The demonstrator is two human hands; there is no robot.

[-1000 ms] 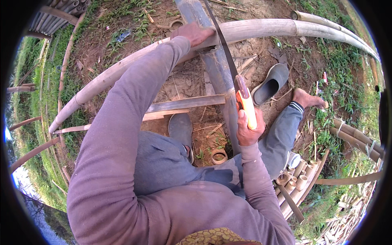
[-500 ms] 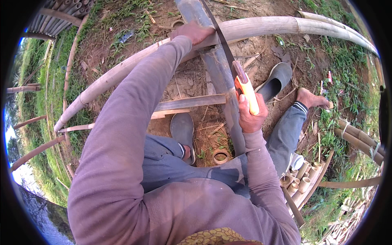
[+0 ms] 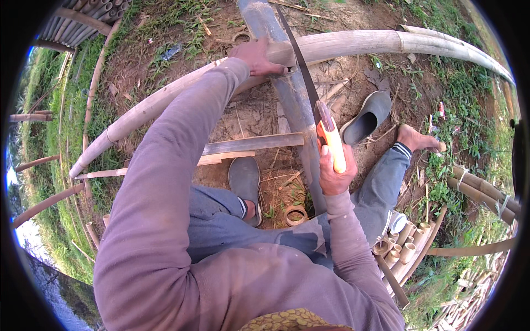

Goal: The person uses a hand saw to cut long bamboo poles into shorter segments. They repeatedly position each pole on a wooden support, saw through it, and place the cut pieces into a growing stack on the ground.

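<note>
Beyond the right hand (image 3: 338, 175), which through the head camera I see wrapped around the handle of a handsaw (image 3: 331, 144), the blade slants forward across a bamboo pole (image 3: 353, 45). Just left of that crossing, the left hand (image 3: 255, 58) clasps the pole. A greyish beam (image 3: 298, 102) runs beneath it, and right of the saw grip I make out a clog (image 3: 376, 105).

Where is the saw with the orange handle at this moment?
In the head view, the saw is slightly right of centre, held in the right hand; it crosses the bamboo pole beside the left hand.
</note>
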